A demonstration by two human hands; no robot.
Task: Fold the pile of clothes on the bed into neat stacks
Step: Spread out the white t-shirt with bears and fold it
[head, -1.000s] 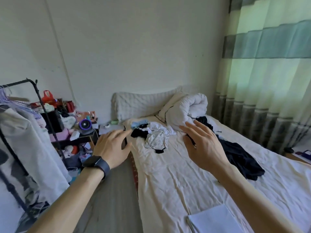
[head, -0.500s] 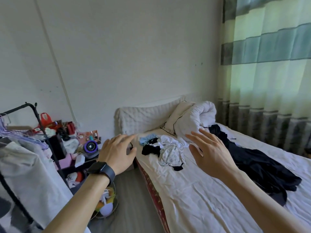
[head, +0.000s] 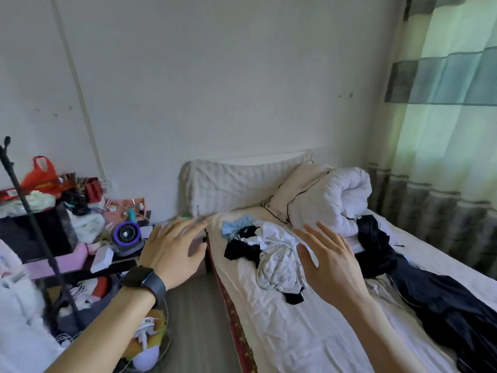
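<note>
Empty, fingers spread, the left hand [head: 172,249] and right hand [head: 330,262] hover at nine and three o'clock of the clothes [head: 271,254], seemingly poised to gather them.

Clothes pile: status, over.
Left hand, right hand: open, empty, in the air before the pile. Pile unfolded, crumpled on the bed. Nothing over it; black garment lies to its right.
</note>
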